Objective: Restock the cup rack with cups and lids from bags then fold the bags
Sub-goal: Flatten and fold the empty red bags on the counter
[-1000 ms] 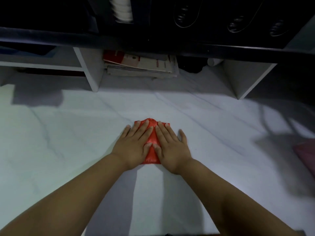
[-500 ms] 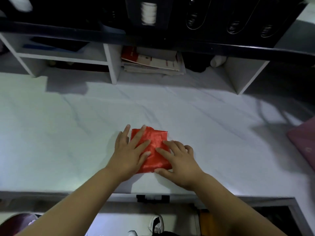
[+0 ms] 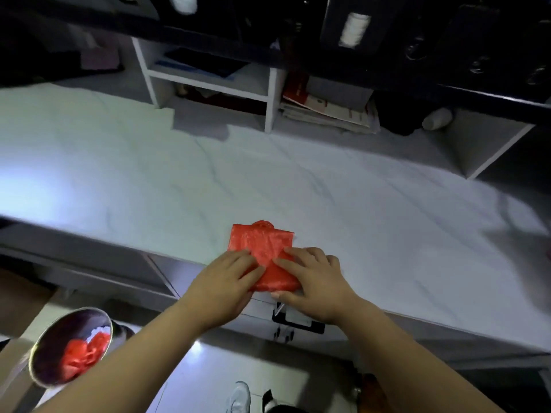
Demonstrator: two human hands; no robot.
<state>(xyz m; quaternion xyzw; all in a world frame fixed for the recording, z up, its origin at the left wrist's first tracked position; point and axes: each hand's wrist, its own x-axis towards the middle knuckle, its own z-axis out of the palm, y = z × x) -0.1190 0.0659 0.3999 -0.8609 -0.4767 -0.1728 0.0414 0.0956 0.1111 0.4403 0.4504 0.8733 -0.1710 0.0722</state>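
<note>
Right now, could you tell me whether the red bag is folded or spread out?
Folded: the red bag is a small flat square under the left hand and right hand.

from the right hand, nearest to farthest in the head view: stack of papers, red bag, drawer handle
1. Red bag, under the fingers of the right hand.
2. Drawer handle, just below the hand.
3. Stack of papers, far back, straight ahead.
</note>
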